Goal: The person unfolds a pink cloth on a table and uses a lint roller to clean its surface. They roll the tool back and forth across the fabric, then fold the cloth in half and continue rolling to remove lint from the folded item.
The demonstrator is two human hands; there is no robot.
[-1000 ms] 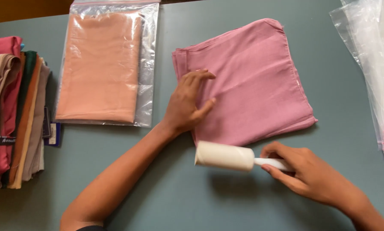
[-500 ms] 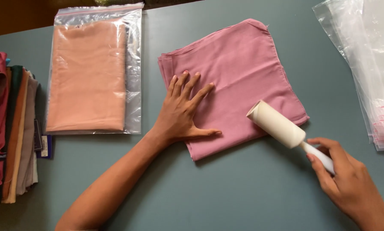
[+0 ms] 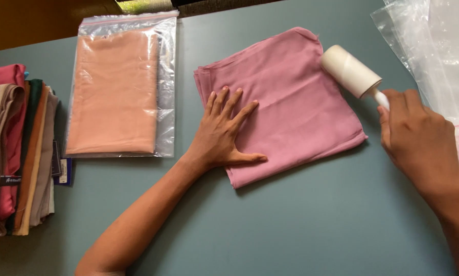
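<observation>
Item one: folded pink cloth (image 3: 291,97), lying flat on the grey-green table (image 3: 301,230), centre to upper right of the frame. I see my left hand (image 3: 222,135) pressed palm-down on its lower left part, fingers spread wide, thumb out along the near edge. Item two: white lint roller (image 3: 349,69), its roll resting at the cloth's upper right edge; my right hand (image 3: 418,138) grips its handle, fingers curled shut around it, at the right of the frame.

Containers: clear zip bag (image 3: 124,87), upper left of centre, holding one folded peach cloth (image 3: 112,94) that fills most of it. Loose clear plastic bags (image 3: 434,51), upper right corner; I cannot tell their contents.

Far left edge: stack of folded fabrics (image 3: 15,153) in pink, beige, green and orange, uncontained.
</observation>
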